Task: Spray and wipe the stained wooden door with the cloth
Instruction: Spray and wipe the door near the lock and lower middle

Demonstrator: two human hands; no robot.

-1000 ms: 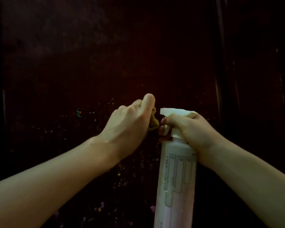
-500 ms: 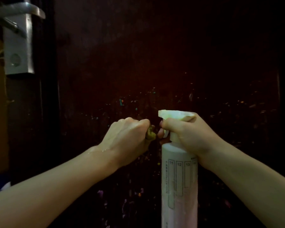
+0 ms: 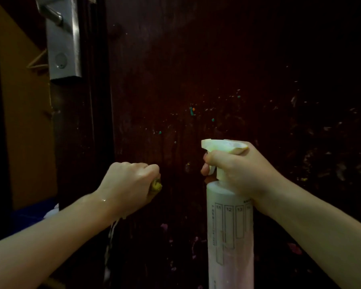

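A dark brown wooden door (image 3: 196, 69) fills the view, dotted with small coloured and pale stains (image 3: 192, 111). My left hand (image 3: 129, 184) is clenched in a fist round a wet yellow cloth (image 3: 156, 185), of which only a small wad shows; water runs down from the fist. My right hand (image 3: 238, 172) grips the neck of a tall white spray bottle (image 3: 229, 236), one finger curled on the trigger. The nozzle points at the door. Both hands are close to the door's surface, about a hand's width apart.
A metal lock plate with a lever handle (image 3: 63, 38) sits at the upper left on the door's edge. Left of it is an orange-brown wall (image 3: 23, 122). A blue object (image 3: 29, 217) lies low at the left.
The view has swung left, bringing the lock plate further in. My left hand has moved left, away from the bottle, and water now streams from the squeezed cloth. The right hand keeps its grip.
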